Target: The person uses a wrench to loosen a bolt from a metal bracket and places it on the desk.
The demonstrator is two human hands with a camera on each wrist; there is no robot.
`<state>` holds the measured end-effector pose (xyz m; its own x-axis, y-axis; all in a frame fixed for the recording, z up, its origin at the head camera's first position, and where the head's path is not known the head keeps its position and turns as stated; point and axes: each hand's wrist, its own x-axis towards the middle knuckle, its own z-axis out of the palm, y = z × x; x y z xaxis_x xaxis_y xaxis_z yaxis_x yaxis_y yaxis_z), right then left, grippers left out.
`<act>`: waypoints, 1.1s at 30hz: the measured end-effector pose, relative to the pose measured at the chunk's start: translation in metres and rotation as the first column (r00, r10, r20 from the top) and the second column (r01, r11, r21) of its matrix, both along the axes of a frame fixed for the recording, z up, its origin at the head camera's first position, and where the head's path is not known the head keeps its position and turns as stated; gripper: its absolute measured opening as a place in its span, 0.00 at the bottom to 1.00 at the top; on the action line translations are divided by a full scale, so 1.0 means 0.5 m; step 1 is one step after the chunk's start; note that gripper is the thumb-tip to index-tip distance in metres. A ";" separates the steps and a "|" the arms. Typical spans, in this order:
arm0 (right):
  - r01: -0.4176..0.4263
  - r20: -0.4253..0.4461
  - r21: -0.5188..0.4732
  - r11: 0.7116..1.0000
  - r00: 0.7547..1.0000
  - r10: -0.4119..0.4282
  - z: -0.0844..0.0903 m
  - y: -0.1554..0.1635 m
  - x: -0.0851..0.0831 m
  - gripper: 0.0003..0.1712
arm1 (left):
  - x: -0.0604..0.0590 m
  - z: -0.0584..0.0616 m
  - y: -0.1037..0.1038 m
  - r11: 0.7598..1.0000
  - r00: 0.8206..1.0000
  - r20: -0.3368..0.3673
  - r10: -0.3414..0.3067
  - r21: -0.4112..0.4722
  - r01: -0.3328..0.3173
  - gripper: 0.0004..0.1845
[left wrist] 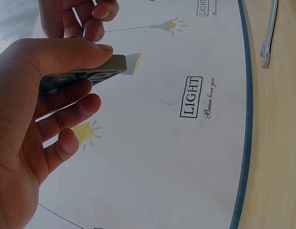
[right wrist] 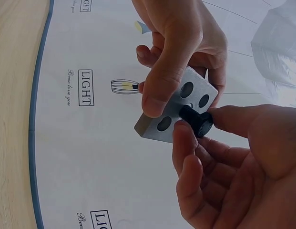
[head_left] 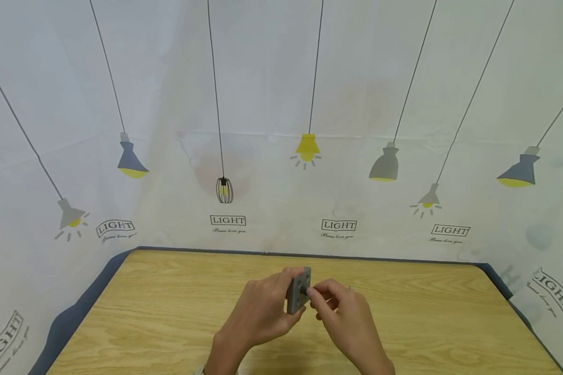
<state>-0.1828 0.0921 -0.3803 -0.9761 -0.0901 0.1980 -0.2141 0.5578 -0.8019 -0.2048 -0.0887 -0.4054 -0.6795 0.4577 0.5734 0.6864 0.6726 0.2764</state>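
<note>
The plate [right wrist: 178, 107] is a small square grey slab with several round holes, metal by the look of it, so I judge it stiff, fairly heavy for its size and smooth enough to slip; its thin edges are the sound place to hold it, which leaves the holed face free. It is held up in the air above the middle of the table [head_left: 169, 312], nearer the front edge than the back, not resting on the wood.

A black bolt [right wrist: 195, 120] with a round knurled head sits in the plate's middle hole. It looks hard and light, and the knurling should give a sure grip for turning.

The left hand [head_left: 262, 315] grips the plate, thumb [right wrist: 162, 90] pressed across the face and the other fingers [left wrist: 66, 112] curled behind the back.

The right hand [head_left: 344, 317] pinches the bolt head between thumb and forefinger [right wrist: 186, 143], the fingers closed down tight on it and the rest loosely bent beneath.

A wrench [left wrist: 268, 33] lies flat on the table near its back edge, well apart from both hands.
</note>
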 end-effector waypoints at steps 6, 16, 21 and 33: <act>-0.003 -0.045 0.018 1.000 0.999 0.004 -0.002 0.002 -0.001 0.04 | 0.000 0.000 -0.001 1.000 1.000 0.012 -0.004 -0.004 0.004 0.37; -0.007 -0.062 0.028 1.000 0.998 0.008 -0.002 0.002 0.001 0.03 | 0.000 -0.001 -0.001 1.000 1.000 -0.001 -0.001 0.000 0.001 0.37; -0.014 -0.087 0.029 0.999 0.996 0.017 -0.002 0.002 0.002 0.05 | 0.000 -0.001 -0.001 1.000 1.000 -0.010 0.002 0.006 -0.002 0.37; -0.018 -0.117 0.018 1.000 0.993 0.020 -0.003 0.002 0.003 0.08 | -0.001 -0.002 0.000 1.000 1.000 -0.023 0.006 0.009 -0.006 0.36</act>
<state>-0.1815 0.0932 -0.3815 -0.9443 -0.1131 0.3091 -0.3169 0.5659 -0.7612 -0.2053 -0.0888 -0.4063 -0.6688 0.4482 0.5931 0.6885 0.6743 0.2668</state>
